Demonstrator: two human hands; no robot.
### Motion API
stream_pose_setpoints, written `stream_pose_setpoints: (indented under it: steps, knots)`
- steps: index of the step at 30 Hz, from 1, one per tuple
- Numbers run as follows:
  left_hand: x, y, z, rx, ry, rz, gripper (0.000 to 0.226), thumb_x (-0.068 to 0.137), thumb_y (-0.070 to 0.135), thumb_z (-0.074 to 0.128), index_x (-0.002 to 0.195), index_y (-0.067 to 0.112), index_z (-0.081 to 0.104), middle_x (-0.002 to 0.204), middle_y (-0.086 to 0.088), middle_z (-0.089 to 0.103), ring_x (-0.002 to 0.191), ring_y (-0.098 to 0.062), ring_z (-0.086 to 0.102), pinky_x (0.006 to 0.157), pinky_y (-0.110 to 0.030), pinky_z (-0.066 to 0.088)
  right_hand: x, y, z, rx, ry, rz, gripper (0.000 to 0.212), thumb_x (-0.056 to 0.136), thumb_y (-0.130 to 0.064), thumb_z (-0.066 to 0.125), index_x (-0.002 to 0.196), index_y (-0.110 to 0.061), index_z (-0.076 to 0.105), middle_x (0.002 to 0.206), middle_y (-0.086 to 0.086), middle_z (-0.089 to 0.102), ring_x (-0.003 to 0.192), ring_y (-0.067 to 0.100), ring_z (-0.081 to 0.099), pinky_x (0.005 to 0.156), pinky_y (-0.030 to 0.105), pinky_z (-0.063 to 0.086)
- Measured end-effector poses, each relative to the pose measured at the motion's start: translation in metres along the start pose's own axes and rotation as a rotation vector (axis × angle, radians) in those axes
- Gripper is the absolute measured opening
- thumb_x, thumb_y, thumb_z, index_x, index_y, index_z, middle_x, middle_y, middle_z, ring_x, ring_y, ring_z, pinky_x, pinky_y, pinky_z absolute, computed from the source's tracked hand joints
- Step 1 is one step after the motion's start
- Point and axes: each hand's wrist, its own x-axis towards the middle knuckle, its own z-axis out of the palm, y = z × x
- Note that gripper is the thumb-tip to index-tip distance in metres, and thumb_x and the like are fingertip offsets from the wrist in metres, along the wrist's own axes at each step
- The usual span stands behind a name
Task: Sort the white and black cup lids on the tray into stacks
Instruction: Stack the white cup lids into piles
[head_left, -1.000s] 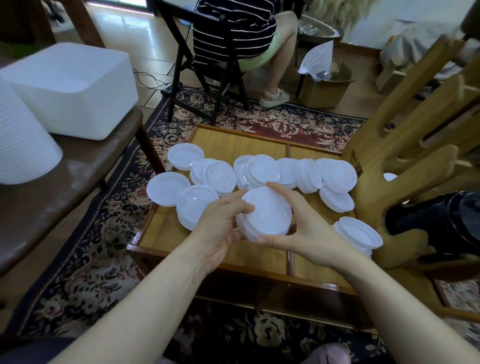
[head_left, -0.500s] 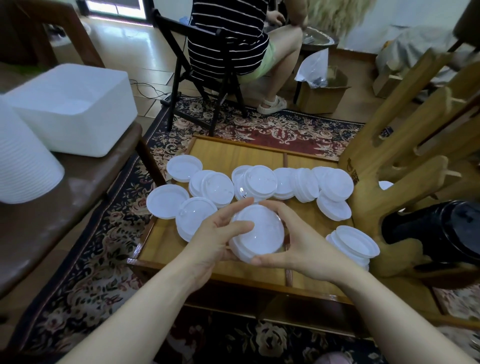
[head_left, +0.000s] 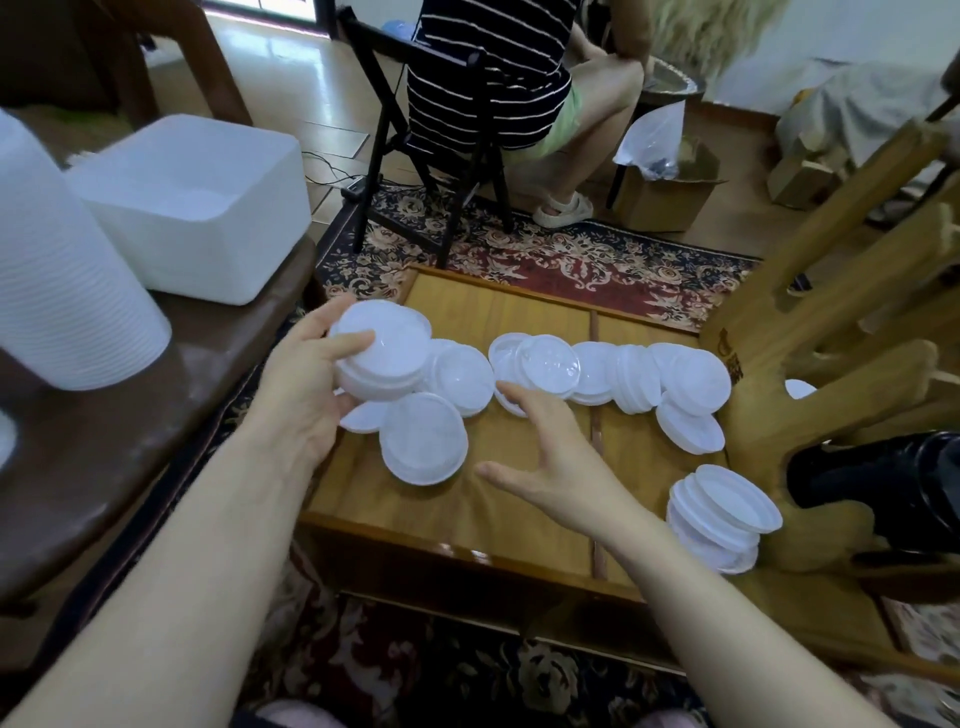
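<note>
The left hand (head_left: 306, 384) grips a light, slippery stack of white plastic cup lids (head_left: 382, 358) by its rim near the wooden tray's (head_left: 498, 312) left edge, while the right hand (head_left: 561, 457) hovers open.

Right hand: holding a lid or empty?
Empty. The right hand hovers open above the tray, fingers spread toward the loose white lids. Only the left hand has a grip, on a lid stack.

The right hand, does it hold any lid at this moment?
No, the right hand is open with spread fingers above the tray and holds nothing, while the left hand grips the stack of white lids.
</note>
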Motion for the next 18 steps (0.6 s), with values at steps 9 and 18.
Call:
stream_pose_setpoints:
  steps: [9, 18]
  knots:
    - [0.01, 0.024, -0.017, -0.104, 0.157, 0.043, 0.052, 0.093, -0.003, 0.057, 0.138, 0.022, 0.056, 0.12, -0.004, 0.059, 0.088, -0.016, 0.061, 0.079, -0.04, 0.053, 0.075, -0.04, 0.055, -0.503, -0.018, -0.202, 0.07, 0.088, -0.05, 0.059, 0.149, -0.026, 0.036, 0.157, 0.003, 0.028, 0.15, 0.027, 0.009, 0.116, 0.048, 0.012]
    - [0.022, 0.027, -0.027, -0.165, 0.191, -0.028, 0.053, 0.092, -0.006, 0.056, 0.139, 0.019, 0.056, 0.136, -0.011, 0.056, 0.094, -0.022, 0.061, 0.097, -0.052, 0.052, 0.121, -0.039, 0.076, -1.007, -0.384, -0.195, 0.076, 0.084, -0.073, 0.043, 0.147, -0.031, 0.034, 0.159, 0.008, 0.019, 0.149, 0.036, -0.003, 0.115, 0.063, -0.009]
